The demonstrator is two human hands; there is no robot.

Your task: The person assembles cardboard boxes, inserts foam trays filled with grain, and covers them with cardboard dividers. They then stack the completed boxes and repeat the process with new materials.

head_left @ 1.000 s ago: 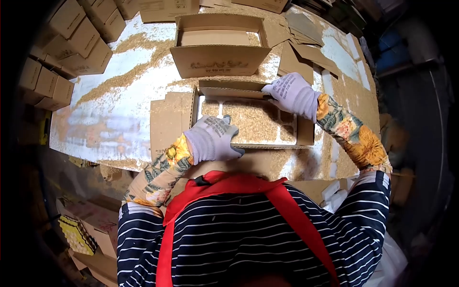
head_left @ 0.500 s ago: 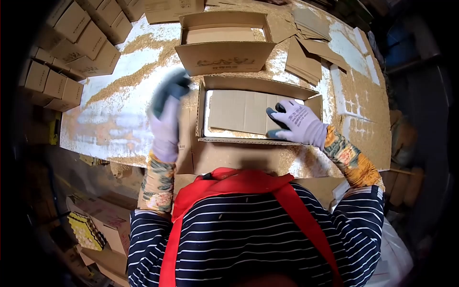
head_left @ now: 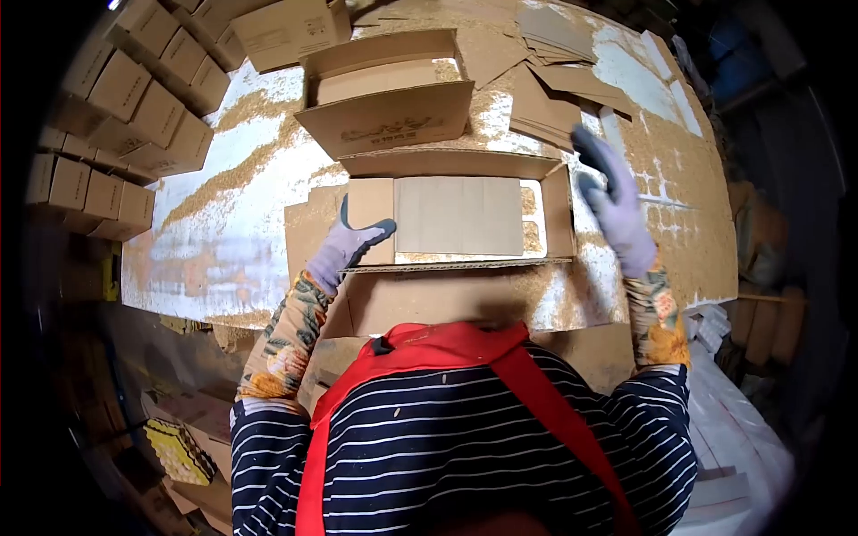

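Observation:
At the left end of an open carton point(head_left: 554, 210), my gloved left hand point(head_left: 351, 237) holds the folded-in end flap point(head_left: 370, 204), thumb across its front corner and fingers along its outer side. A flat cardboard sheet point(head_left: 458, 216) lies inside the carton, beside that flap. To its right, a white tray point(head_left: 531, 198) shows with brown granular material in its compartments. My gloved right hand point(head_left: 615, 210) is raised just right of the carton, thumb apart from the fingers, holding nothing. Its outline is slightly blurred.
Another open carton point(head_left: 391, 116) stands directly behind. Loose cardboard sheets point(head_left: 545, 103) lie at the back right. Stacked closed cartons point(head_left: 147, 116) crowd the left back. Brown granules are scattered over the white table point(head_left: 214, 214). An egg-like yellow-edged tray point(head_left: 181, 449) is at lower left.
My left hand has come down onto the carton's left end flap, now folded inward. My right hand has left the cardboard sheet and risen to the right. The view has shifted.

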